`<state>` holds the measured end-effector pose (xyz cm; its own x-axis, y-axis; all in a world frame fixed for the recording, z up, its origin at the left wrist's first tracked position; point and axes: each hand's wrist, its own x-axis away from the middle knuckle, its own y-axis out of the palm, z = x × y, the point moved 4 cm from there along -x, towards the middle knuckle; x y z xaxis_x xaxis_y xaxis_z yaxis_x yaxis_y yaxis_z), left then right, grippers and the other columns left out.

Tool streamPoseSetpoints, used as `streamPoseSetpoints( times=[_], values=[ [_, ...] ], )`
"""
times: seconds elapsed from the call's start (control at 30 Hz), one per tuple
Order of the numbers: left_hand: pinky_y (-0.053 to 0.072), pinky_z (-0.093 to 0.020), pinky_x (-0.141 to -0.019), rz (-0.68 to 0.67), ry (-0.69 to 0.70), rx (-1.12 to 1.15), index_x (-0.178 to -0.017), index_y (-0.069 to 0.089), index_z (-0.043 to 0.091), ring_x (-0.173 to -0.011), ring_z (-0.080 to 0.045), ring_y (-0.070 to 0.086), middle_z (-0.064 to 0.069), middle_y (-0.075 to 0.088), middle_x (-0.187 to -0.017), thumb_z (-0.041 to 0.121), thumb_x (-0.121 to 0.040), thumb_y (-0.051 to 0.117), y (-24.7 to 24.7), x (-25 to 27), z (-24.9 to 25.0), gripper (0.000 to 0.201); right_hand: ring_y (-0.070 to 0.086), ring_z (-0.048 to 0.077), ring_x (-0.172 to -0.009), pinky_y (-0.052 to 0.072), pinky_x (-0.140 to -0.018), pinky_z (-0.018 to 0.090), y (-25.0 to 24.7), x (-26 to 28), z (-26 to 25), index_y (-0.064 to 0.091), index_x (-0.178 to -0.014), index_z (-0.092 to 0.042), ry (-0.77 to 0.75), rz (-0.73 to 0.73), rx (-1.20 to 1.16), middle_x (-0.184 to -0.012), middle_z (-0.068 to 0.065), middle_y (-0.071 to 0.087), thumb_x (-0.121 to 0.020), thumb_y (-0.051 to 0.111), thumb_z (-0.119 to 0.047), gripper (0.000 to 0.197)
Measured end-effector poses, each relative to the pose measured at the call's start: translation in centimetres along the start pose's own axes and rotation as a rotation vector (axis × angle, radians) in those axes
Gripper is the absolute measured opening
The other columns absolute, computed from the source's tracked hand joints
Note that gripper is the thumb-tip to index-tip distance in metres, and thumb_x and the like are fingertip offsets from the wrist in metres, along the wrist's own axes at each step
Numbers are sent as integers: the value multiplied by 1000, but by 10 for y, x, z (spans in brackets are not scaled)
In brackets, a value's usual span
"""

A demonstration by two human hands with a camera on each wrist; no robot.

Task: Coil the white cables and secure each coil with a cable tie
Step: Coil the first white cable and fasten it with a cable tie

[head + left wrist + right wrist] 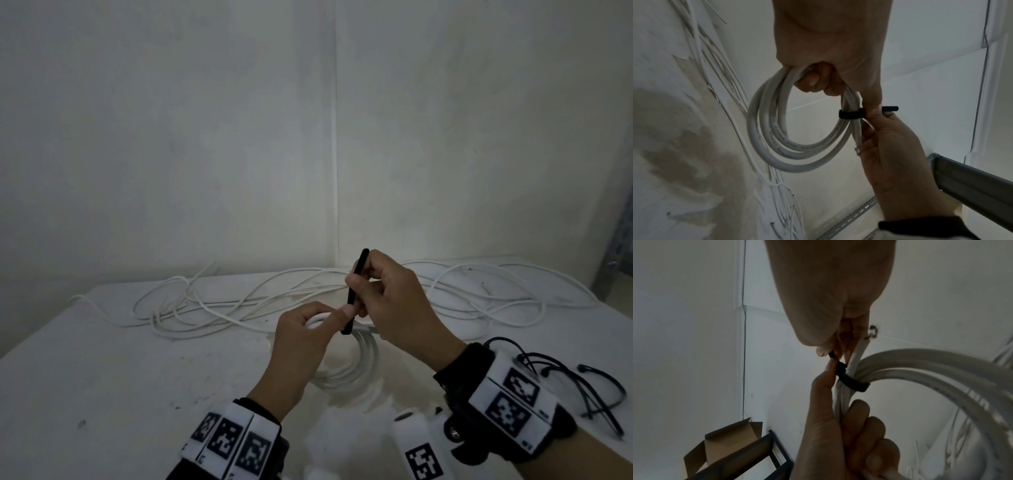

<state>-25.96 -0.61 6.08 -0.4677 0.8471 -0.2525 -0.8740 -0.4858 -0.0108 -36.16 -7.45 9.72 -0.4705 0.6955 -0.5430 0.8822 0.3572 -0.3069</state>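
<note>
A small coil of white cable (363,359) (774,138) (920,363) hangs above the table. My left hand (329,318) (813,81) (824,386) grips it, fingers curled round the bundled strands. A black cable tie (351,298) (850,114) (851,380) loops round the strands just past that grip. My left thumb presses against the tie. My right hand (371,279) (875,115) (828,352) pinches the tie's free end, which sticks up past the fingers. The cable's cut end lies beside the right palm.
Long loose white cables (212,308) sprawl across the back of the white table (102,377), against the wall. Several spare black ties (596,394) lie at the right. A metal rail (972,178) runs at the right, with a cardboard box (725,443) to the left.
</note>
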Motion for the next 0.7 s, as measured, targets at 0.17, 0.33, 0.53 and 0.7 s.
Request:
streamPoseSetpoints(
  times=[0.17,0.33,0.53,0.7],
  values=[
    [34,-6,-48,-4,27,-16,-54,62,14,-45,4,49,13,56,-45,17,-80,68,2,0,0,27,57,34,-55,48,-53,37,-2,-4,2,50,-82,3,15,83,28,-74,14,56,-89,55,-4,11],
    [32,-7,-46,-2,55,-31,-53,60,15,-42,3,45,15,53,-43,17,-81,67,3,-3,2,29,57,30,-56,49,-49,33,-4,-8,0,50,-77,-4,62,128,40,-78,11,57,-89,56,-7,13],
    [32,-9,-42,28,9,-26,-58,65,14,-37,1,44,12,52,-40,24,-80,68,-2,-9,6,24,53,4,-45,42,-47,14,-2,-8,5,53,-81,-13,143,-12,-104,-68,2,57,-91,55,-17,11],
    [23,-16,-35,100,-166,190,-61,53,16,-33,-5,27,7,33,-38,32,-93,49,-20,-19,1,36,54,3,-62,39,-61,14,15,17,22,61,-94,-14,224,-349,25,-71,-2,64,-89,31,-49,46]
  ],
)
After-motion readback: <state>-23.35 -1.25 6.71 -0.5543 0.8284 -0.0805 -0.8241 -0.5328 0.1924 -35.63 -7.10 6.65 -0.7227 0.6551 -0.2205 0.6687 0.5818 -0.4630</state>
